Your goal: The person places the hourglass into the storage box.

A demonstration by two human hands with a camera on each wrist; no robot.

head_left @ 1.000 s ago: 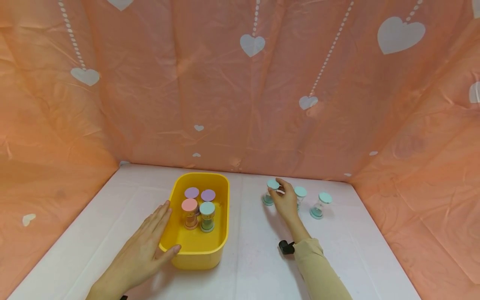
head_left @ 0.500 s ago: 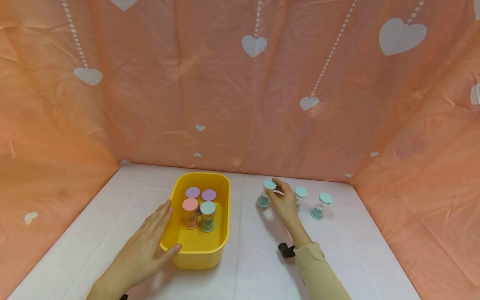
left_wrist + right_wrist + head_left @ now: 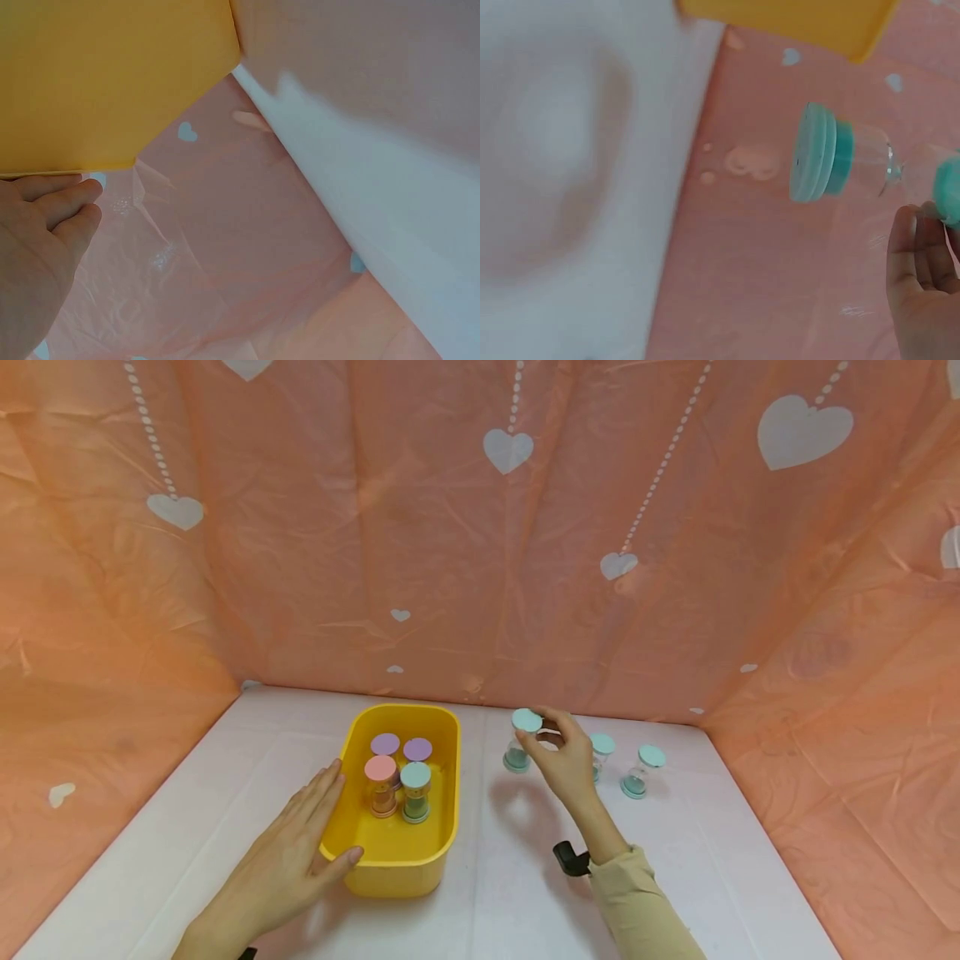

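My right hand (image 3: 564, 758) pinches a mint-green sand timer (image 3: 517, 750) by its top end, holding it up above the table a little right of the yellow bin. In the right wrist view the same sand timer (image 3: 840, 157) shows its green sand at the base. My left hand (image 3: 281, 852) rests with straight fingers along the left rim of the yellow bin (image 3: 397, 882), thumb over its near corner. Inside the bin stand a pink sand timer (image 3: 382, 785), a mint one (image 3: 416, 793), and two purple-topped ones (image 3: 386, 744) behind.
Two more mint sand timers stand on the white table (image 3: 495, 860) at the right: one (image 3: 602, 747) partly behind my right hand, another (image 3: 642, 771) farther right. An orange-pink curtain (image 3: 465, 527) with white hearts walls the back and sides.
My right hand has lifted the mint sand timer off the table and moved it left toward the bin. The left hand has stayed on the rim.
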